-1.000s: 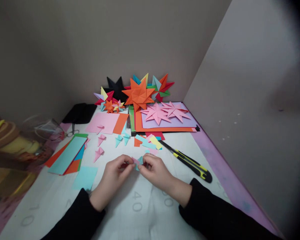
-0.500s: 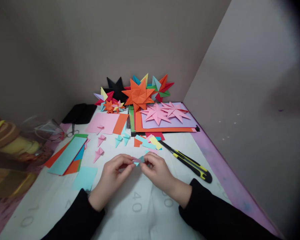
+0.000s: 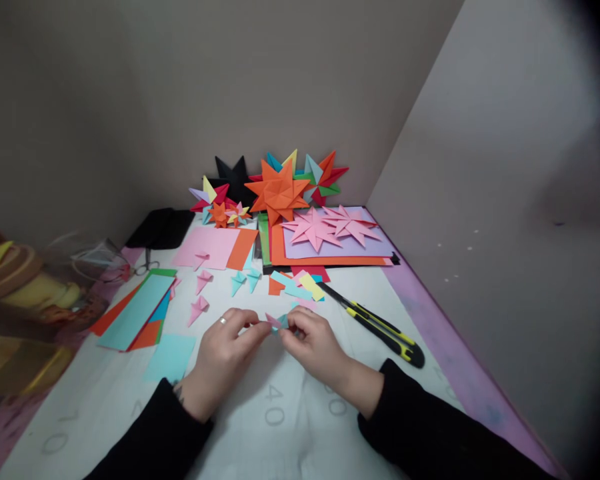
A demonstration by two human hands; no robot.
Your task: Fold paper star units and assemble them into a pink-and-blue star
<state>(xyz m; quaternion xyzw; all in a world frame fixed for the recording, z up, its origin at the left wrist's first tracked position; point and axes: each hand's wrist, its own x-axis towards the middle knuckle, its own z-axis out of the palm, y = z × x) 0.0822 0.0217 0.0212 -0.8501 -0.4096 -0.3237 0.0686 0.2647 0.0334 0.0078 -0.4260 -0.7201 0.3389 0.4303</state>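
Folding: both hands seem to be shaping a small pink-and-blue folded paper piece (image 3: 275, 323), between them.
Right hand (image 3: 317, 347): thumb and finger pinch its blue side.
Left hand (image 3: 225, 357): fingertips close by the pink side; can't tell if they grip.
Black-and-yellow plastic cutter (image 3: 380, 327): at 3 o'clock from the piece.
Next move: calls for soft, careful fingers.
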